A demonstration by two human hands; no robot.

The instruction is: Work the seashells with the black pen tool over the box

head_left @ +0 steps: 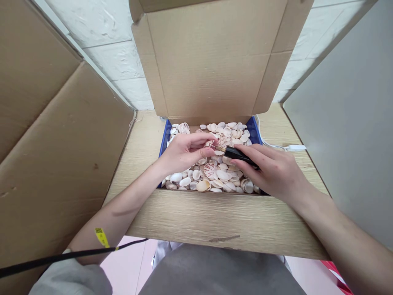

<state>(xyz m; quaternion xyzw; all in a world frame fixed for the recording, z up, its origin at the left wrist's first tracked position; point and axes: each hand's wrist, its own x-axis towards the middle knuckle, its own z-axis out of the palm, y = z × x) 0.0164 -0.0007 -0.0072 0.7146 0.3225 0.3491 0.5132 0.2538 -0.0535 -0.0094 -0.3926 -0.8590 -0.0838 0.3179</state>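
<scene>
My left hand pinches a small brown-and-white speckled seashell between thumb and fingers, above the middle of a blue-sided box. In my right hand is a black handheld rotary drill, its thin brass-coloured tip pointing left. That tip meets or nearly meets the shell; whether it touches I cannot tell. Beneath both hands the box holds many loose shells, mostly white and cream. Among them a larger scallop shell with reddish streaks lies near the front.
The box's cardboard lid stands raised at the back. A tall cardboard panel closes the left side, a grey panel the right. A white cable runs along the wooden table at right. A black cord crosses the lower left.
</scene>
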